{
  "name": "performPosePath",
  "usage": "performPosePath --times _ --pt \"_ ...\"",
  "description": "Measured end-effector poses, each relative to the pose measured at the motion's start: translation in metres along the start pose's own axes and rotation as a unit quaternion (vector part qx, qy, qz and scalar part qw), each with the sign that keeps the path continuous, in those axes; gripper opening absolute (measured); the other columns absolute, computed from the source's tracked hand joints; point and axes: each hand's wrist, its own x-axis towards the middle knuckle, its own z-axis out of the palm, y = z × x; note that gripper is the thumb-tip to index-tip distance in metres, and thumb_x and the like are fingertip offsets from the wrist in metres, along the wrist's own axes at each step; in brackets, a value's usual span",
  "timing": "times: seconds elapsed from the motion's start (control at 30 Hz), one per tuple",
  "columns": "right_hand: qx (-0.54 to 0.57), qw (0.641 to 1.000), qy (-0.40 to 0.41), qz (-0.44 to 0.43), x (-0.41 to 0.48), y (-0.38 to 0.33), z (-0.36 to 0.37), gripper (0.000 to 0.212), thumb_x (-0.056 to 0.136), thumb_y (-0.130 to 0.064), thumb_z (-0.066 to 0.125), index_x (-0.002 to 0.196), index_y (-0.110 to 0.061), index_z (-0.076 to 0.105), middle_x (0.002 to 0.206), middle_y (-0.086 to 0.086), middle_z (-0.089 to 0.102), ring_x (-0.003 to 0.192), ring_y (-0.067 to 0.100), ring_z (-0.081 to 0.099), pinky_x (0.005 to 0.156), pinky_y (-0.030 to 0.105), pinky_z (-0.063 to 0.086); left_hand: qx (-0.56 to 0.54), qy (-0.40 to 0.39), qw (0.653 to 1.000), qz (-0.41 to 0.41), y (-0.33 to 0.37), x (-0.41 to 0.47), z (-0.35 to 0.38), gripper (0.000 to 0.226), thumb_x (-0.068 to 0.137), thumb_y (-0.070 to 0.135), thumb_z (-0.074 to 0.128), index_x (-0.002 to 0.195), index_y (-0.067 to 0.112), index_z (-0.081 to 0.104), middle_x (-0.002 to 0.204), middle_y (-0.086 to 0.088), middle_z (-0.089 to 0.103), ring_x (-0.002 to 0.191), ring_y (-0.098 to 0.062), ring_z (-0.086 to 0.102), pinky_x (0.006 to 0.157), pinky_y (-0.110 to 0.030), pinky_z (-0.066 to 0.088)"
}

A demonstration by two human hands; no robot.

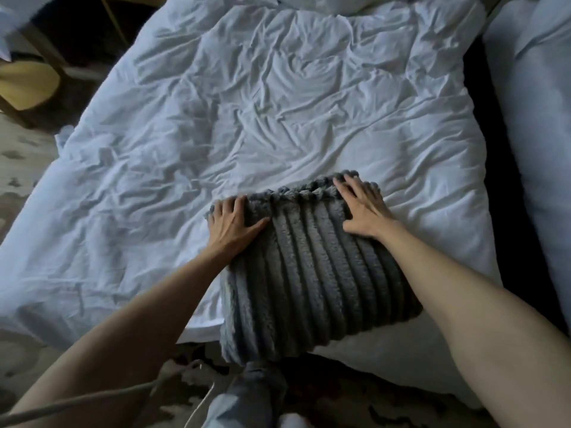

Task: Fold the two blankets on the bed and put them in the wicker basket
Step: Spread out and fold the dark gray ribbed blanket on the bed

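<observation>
1. Head view: most of the frame is taken up by the bed [278, 103], which is covered by a white, heavily creased duvet.
2. Along the right edge a second bank of white bedding [531, 88] is seen, set apart from the bed by a dark gap.
3. A patterned rug [355, 396] is spread on the floor below the near edge of the bed.
4. The grey blanket [309, 273] is folded into a thick rectangular block. It is laid on the near edge of the bed, with its near end hanging a little over the mattress edge. Its fleece ribs run away from the person.
5. A yellow chair [24, 84] is placed beside the bed at the upper left and is partly cut off by the frame.
6. A leg in pale denim [247, 393] is seen just below the near end of the blanket.
7. The right hand [363, 208] is laid flat on the far right corner of the blanket. The fingers are straight and spread, the thumb is turned inward, and nothing is clasped.
8. The left hand [230, 225] is pressed flat on the far left corner. The fingers are extended to the far edge, the thumb is stretched across the ribs, and nothing is gripped.
9. A pale cord [92, 403] is stretched across the bottom left.
</observation>
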Motion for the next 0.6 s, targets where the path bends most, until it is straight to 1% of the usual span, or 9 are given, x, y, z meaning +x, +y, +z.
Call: performPosePath --times 0.1,0.2,0.27,0.3,0.33,0.37,0.43,0.5,0.6 --pt "-0.044 0.994 -0.060 -0.081 0.037 -0.004 -0.007 0.114 0.066 -0.026 0.066 0.153 -0.034 -0.007 0.162 0.001 -0.008 0.149 0.021 -0.007 0.120 0.050 0.000 0.048 -0.023 0.997 0.061 -0.001 0.021 -0.011 0.059 0.083 0.062 0.057 0.119 0.016 0.051 0.119 -0.013 0.057 0.111 -0.038 0.051 0.093 -0.044 0.040" --pt "-0.103 0.980 -0.116 -0.124 0.064 -0.002 -0.009 0.109 0.071 -0.029 0.063 0.153 -0.032 -0.009 0.162 0.005 -0.005 0.149 0.023 -0.007 0.119 0.051 -0.001 0.054 -0.026 0.988 0.141 0.001 0.026 -0.019 0.038 0.091 0.046 0.057 0.101 0.010 0.051 0.099 -0.018 0.062 0.093 -0.039 0.057 0.073 -0.042 0.043" --pt "-0.122 0.974 -0.142 -0.131 0.073 0.001 -0.009 0.092 0.074 -0.033 0.057 0.153 -0.028 0.010 0.158 0.012 0.020 0.146 0.029 0.015 0.116 0.051 0.016 0.038 -0.017 0.991 0.125 0.000 0.026 -0.023 0.028 0.096 0.037 0.051 0.095 0.009 0.044 0.089 -0.022 0.061 0.084 -0.041 0.058 0.065 -0.041 0.040" --pt "-0.114 0.974 -0.151 -0.123 0.075 0.005 -0.007 0.077 0.073 -0.033 0.052 0.146 -0.030 0.025 0.149 0.014 0.037 0.136 0.032 0.033 0.104 0.050 0.031 0.036 -0.013 0.994 0.104 -0.001 0.025 -0.023 0.024 0.098 0.033 0.046 0.094 0.010 0.040 0.087 -0.024 0.060 0.082 -0.041 0.058 0.063 -0.041 0.038" --pt "-0.096 0.976 -0.160 -0.110 0.077 0.009 -0.007 0.060 0.072 -0.032 0.047 0.132 -0.033 0.038 0.137 0.013 0.050 0.122 0.033 0.046 0.088 0.044 0.038 0.039 -0.013 0.996 0.082 -0.002 0.024 -0.023 0.021 0.099 0.031 0.042 0.094 0.011 0.036 0.086 -0.026 0.059 0.080 -0.043 0.058 0.063 -0.041 0.037" --pt "-0.080 0.977 -0.174 -0.099 0.079 0.013 -0.007 0.045 0.071 -0.033 0.043 0.116 -0.034 0.046 0.127 0.011 0.057 0.108 0.032 0.052 0.081 0.041 0.038 0.045 -0.014 0.997 0.062 -0.003 0.022 -0.022 0.018 0.099 0.028 0.039 0.096 0.011 0.035 0.086 -0.028 0.059 0.078 -0.044 0.058 0.062 -0.041 0.036" --pt "-0.056 0.971 -0.208 -0.101 0.085 0.022 -0.010 0.028 0.072 -0.035 0.040 0.095 -0.026 0.054 0.114 0.010 0.062 0.092 0.027 0.054 0.083 0.041 0.044 0.065 -0.014 0.997 0.030 -0.006 0.018 -0.017 0.016 0.099 0.022 0.039 0.107 0.008 0.038 0.088 -0.031 0.060 0.077 -0.047 0.058 0.059 -0.040 0.032" --pt "-0.037 0.963 -0.245 -0.107 0.097 0.032 -0.011 0.028 0.077 -0.037 0.040 0.086 -0.017 0.058 0.107 0.012 0.064 0.086 0.027 0.056 0.084 0.041 0.048 0.094 -0.023 0.995 0.006 -0.006 0.019 -0.010 0.021 0.098 0.019 0.040 0.115 0.008 0.039 0.090 -0.030 0.062 0.076 -0.045 0.059 0.058 -0.037 0.028" --pt "-0.035 0.968 -0.222 -0.114 0.108 0.040 -0.007 0.028 0.075 -0.046 0.038 0.083 -0.023 0.051 0.109 0.011 0.062 0.089 0.028 0.056 0.081 0.041 0.048 0.083 -0.023 0.996 0.000 -0.001 0.034 0.003 0.013 0.096 0.019 0.042 0.104 0.009 0.044 0.095 -0.024 0.060 0.082 -0.039 0.058 0.060 -0.040 0.034"
